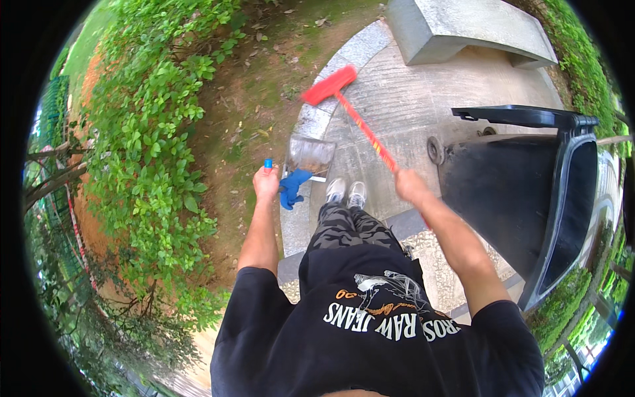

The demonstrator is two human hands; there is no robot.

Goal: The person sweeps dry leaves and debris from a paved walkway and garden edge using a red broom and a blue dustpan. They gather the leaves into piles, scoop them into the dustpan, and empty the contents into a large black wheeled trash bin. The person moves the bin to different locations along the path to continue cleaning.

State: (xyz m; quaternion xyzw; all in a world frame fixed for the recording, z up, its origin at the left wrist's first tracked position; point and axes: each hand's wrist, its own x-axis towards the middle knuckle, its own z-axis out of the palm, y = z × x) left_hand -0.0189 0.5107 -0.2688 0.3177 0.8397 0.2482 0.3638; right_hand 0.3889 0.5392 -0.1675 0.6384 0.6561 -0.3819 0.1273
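Note:
My right hand is closed around the red shaft of a broom. The red broom head is blurred over the stone border of the paving, ahead of me. In my left hand is an upright handle with a blue end cap. Below and to the right of that hand is a long-handled dustpan with brown debris in it. How the handle joins the pan is hidden. A blue glove hangs beside the handle, overlapping the pan's near edge.
To my right stands a black wheeled bin with its lid swung back. A stone bench is at the far right. Leafy shrubs and bare soil line the left. My shoes are on the paving.

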